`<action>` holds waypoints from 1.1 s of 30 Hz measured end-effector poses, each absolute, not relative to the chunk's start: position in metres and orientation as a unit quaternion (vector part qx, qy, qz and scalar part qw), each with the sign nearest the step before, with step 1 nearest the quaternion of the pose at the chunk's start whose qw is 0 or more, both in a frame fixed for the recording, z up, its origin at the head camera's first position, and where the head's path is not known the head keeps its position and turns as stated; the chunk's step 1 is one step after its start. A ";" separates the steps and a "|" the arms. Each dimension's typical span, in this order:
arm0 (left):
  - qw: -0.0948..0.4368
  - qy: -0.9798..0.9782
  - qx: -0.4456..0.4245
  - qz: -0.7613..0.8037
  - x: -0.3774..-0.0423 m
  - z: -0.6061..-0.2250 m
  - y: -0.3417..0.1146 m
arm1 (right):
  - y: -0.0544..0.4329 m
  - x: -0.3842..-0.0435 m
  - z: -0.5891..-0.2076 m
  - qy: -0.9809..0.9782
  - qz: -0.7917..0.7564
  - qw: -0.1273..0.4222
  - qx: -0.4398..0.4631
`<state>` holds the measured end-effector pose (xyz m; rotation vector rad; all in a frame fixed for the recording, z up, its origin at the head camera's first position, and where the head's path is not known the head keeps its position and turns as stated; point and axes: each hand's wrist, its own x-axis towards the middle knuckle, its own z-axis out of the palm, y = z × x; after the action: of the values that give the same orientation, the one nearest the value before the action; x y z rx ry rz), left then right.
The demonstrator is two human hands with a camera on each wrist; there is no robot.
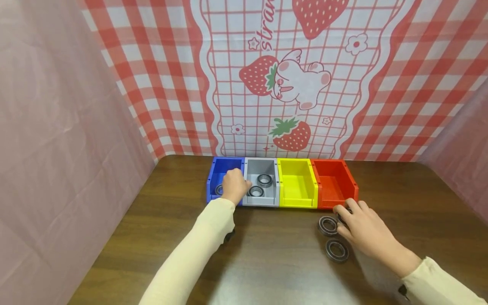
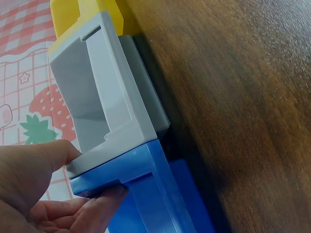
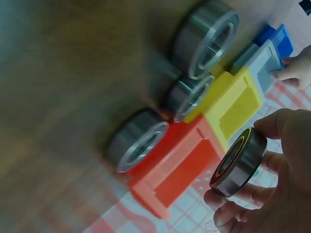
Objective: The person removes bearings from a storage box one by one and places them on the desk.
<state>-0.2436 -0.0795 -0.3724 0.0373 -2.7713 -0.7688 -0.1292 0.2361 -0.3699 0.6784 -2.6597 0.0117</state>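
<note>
My left hand [image 1: 235,186] pinches the joined side walls of the blue bin [image 2: 146,194] and the grey bin [image 2: 116,82], thumb on the grey side and fingers inside the blue one. Over the table, in front of the red bin [image 1: 331,186], my right hand [image 1: 367,231] holds a ball bearing [image 3: 239,162] between thumb and fingers, tilted in the right wrist view. Close to that hand lie more bearings: a front one [image 1: 337,250], one behind it [image 1: 328,226], and a third partly hidden by the hand in the head view.
Two bearings [image 1: 264,180] lie in the grey bin, and one bearing [image 1: 219,189] shows in the blue bin beside the left hand. A yellow bin [image 1: 297,186] stands between grey and red. Behind the wooden table [image 1: 267,254] hangs a strawberry-print cloth [image 1: 236,114].
</note>
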 end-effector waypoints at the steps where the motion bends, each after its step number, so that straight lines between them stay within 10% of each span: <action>1: 0.132 -0.955 0.013 -0.265 -0.244 -0.372 -0.079 | 0.239 -0.127 -0.372 -0.950 0.005 0.199 0.242; 33: 0.124 -0.956 0.016 -0.265 -0.244 -0.372 -0.079 | 0.271 -0.090 -0.411 -0.976 0.007 0.105 0.192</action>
<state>-0.2437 -0.0791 -0.3717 0.0466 -2.7874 -0.7734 -0.0902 0.2706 -0.4108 0.5655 -2.8753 0.0193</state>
